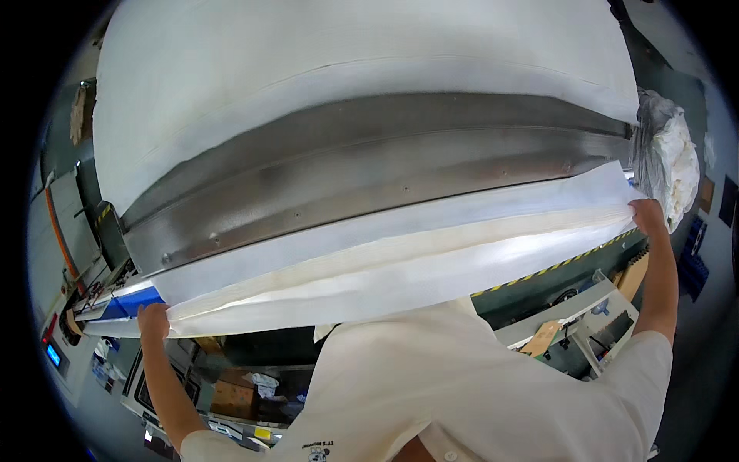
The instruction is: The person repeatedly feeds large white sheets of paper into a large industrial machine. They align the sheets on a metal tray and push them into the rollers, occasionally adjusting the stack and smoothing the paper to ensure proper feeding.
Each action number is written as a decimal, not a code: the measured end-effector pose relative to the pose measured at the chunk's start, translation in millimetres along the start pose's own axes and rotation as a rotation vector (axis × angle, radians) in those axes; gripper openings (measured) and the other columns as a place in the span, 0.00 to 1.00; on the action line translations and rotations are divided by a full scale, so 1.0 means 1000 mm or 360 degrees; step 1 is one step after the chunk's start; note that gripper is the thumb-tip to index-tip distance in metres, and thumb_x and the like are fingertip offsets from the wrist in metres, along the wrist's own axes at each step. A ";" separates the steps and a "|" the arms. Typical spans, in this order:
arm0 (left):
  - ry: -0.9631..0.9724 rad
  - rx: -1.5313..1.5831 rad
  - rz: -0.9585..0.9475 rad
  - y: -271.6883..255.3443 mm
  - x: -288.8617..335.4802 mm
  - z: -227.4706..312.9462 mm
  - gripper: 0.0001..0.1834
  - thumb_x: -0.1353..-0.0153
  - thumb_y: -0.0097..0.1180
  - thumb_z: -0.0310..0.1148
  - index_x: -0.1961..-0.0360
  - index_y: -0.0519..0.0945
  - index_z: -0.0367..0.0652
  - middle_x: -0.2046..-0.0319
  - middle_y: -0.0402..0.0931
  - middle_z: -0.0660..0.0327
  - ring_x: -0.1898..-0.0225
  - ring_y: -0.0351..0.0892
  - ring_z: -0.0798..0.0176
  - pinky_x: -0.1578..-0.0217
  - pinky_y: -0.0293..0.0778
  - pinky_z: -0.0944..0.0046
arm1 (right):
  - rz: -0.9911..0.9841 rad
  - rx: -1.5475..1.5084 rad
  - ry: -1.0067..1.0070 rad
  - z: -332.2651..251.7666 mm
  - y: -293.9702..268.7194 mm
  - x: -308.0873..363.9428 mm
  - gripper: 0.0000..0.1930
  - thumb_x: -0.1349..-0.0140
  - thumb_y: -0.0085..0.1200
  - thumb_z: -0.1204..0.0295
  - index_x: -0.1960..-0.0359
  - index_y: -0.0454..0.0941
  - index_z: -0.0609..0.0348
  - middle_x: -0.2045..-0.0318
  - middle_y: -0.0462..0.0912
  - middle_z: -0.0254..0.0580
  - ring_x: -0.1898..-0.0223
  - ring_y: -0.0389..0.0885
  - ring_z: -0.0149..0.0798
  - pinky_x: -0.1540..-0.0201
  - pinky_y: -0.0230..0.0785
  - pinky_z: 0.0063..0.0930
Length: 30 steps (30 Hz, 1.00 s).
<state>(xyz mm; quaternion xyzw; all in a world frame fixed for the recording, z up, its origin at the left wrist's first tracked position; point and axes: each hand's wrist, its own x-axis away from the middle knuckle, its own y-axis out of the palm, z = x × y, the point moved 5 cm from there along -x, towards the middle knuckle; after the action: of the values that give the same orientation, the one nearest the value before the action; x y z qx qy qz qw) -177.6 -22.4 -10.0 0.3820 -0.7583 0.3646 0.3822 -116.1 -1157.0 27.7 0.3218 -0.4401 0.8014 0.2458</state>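
Observation:
A long band of white fabric (400, 266) stretches across in front of me, with a cream-coloured folded layer running along its middle. My left hand (153, 319) is closed on its left end, beside a blue part (127, 304) of the machine. At the right end, my right hand (648, 217) pinches the fabric's corner, higher in the view than the left. Just beyond the band lies a wide bent grey metal plate (385, 162) with small screws along it. Behind the plate, a broad white sheet (362, 38) fills the far side.
A grey plastic bag with white material (670, 158) stands at the far right. A panel with a lit screen (54, 353) is at the left, near an orange cable (63, 231). Below are a cardboard box (233, 396), a pale frame (566, 312) and yellow-black floor tape (543, 273).

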 end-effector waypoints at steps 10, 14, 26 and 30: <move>-0.0057 -0.0247 -0.0439 0.028 -0.044 0.014 0.13 0.44 0.53 0.31 0.58 0.83 0.47 0.55 0.80 0.57 0.49 0.77 0.54 0.50 0.70 0.50 | -0.0247 0.0214 0.0010 -0.017 0.060 0.009 0.10 0.42 0.47 0.66 0.66 0.82 0.50 0.66 0.83 0.42 0.60 0.80 0.46 0.54 0.69 0.44; -0.0499 0.0004 -0.0007 0.035 -0.059 -0.008 0.12 0.42 0.53 0.37 0.61 0.83 0.45 0.56 0.80 0.53 0.53 0.79 0.49 0.55 0.73 0.50 | -0.0455 0.0414 0.0191 -0.001 0.085 0.006 0.10 0.40 0.46 0.70 0.67 0.81 0.56 0.63 0.82 0.41 0.56 0.79 0.46 0.54 0.72 0.40; -0.0823 0.0930 0.0665 0.069 -0.063 -0.074 0.17 0.40 0.45 0.28 0.50 0.77 0.47 0.54 0.78 0.53 0.54 0.78 0.49 0.57 0.74 0.53 | -0.0711 -0.0140 0.0250 -0.042 0.068 -0.006 0.24 0.56 0.58 0.62 0.57 0.77 0.62 0.56 0.80 0.54 0.53 0.77 0.53 0.51 0.71 0.44; -0.0667 0.0629 0.0693 0.032 -0.066 -0.024 0.20 0.39 0.41 0.31 0.46 0.75 0.52 0.51 0.77 0.55 0.55 0.76 0.45 0.60 0.73 0.49 | -0.0793 -0.0210 0.0203 -0.083 0.005 -0.008 0.25 0.60 0.58 0.65 0.54 0.77 0.54 0.55 0.80 0.49 0.50 0.77 0.53 0.49 0.70 0.45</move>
<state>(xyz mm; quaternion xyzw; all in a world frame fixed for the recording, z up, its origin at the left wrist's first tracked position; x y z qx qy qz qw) -170.2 31.7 -64.2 0.3445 -0.7987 0.4908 0.0507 -138.9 -1088.5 -14.6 0.3522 -0.3824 0.7044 0.4832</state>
